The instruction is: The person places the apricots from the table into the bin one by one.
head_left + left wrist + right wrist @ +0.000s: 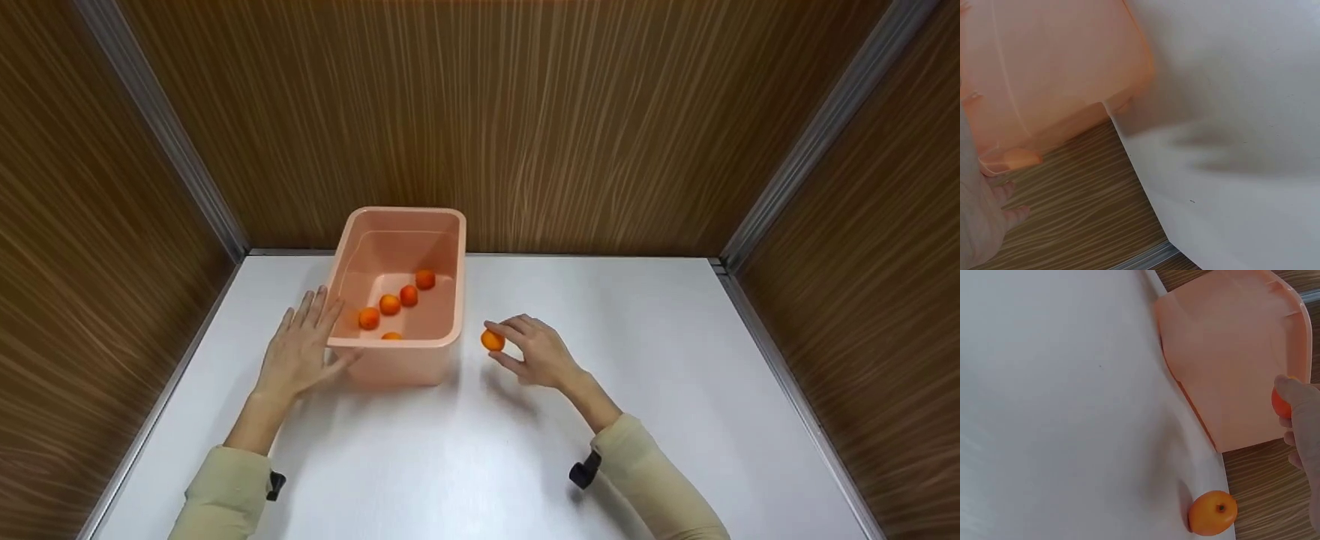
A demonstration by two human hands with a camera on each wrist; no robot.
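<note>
Head view: right hand (541, 352) fingers pinching orange (492, 340); left hand (300, 351) flat, straight-fingered against bin (450, 300).

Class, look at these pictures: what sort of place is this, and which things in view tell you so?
Probably a staged recording booth: a bare white table boxed in by wood-grain wall panels, holding only a pink plastic tub and small oranges.

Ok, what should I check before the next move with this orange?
1. Orange secured: ok, the right hand pinches it between fingertips and thumb.
2. Tub steadied: ok, the left hand lies flat against its left side.
3. Room in the tub: ok, five oranges inside, with bare floor showing.
4. Gap between held orange and tub: ok, only bare table.
5. Firmness of the pinch: cannot tell.
</note>
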